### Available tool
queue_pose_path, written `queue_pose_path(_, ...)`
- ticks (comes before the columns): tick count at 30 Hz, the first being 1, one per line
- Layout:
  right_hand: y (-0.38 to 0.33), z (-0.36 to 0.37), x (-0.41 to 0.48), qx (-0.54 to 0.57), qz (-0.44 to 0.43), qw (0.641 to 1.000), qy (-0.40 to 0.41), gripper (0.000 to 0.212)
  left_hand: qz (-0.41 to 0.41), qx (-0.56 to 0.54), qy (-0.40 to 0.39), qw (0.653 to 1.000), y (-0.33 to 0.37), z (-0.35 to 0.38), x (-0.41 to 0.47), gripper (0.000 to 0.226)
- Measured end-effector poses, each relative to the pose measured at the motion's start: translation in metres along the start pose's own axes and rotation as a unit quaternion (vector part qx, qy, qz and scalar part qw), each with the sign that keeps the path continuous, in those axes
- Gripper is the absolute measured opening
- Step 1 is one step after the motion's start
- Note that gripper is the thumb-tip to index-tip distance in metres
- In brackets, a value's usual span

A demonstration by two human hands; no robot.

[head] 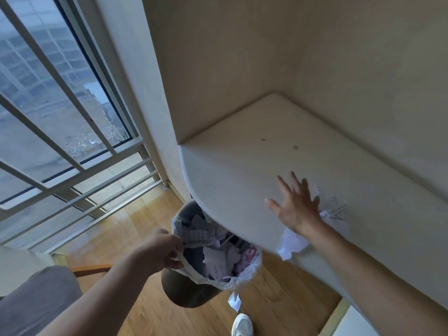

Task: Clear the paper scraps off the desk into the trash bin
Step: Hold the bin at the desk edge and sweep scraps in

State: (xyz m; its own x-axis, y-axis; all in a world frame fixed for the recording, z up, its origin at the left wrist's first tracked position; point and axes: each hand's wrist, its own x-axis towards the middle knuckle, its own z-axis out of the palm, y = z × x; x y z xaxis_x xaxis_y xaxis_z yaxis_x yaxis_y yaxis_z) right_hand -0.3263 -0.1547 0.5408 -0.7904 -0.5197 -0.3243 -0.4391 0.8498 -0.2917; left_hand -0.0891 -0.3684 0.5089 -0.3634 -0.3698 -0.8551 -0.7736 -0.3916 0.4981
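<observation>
A dark round trash bin (180, 291) with a white plastic liner sits partly under the desk's rounded front edge, filled with torn paper. My left hand (163, 249) grips the bin's rim and liner. My right hand (297, 206) lies flat and open on the beige desk (242, 161), fingers spread. Paper scraps (335, 209) with dotted print lie on the desk just right of that hand. A crumpled white scrap (291, 243) hangs at the desk's edge under my wrist. One white scrap (234, 302) is on the floor beside the bin.
A window with white metal bars (60, 117) fills the left side. The floor (121, 221) is wooden. A grey cushioned chair (36, 299) with a wooden arm stands at lower left. My white shoe (242, 324) shows below the bin. Beige walls enclose the desk's back and left.
</observation>
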Motion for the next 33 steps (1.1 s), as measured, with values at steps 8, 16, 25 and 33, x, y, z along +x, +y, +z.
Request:
queue_pose_path(8, 0.103, 0.027, -0.011, -0.008, 0.098, 0.991, -0.091, 0.082, -0.005, 0.053, -0.028, 0.998, -0.015, 0.044, 0.003, 0.012)
queue_pose_path(16, -0.003, 0.078, -0.056, -0.067, -0.079, 0.986, -0.13, 0.07, 0.002, 0.062, -0.035, 0.997, -0.017, 0.041, -0.001, 0.014)
queue_pose_path(25, -0.051, 0.041, -0.073, 0.337, -0.109, 0.924, -0.143, 0.058, 0.003, 0.034, -0.034, 0.999, -0.02, 0.013, -0.001, 0.026)
queue_pose_path(33, 0.018, -0.01, 0.06, 0.251, 0.036, 0.967, 0.024, 0.072, 0.005, 0.008, -0.013, 1.0, -0.013, -0.002, 0.017, 0.022)
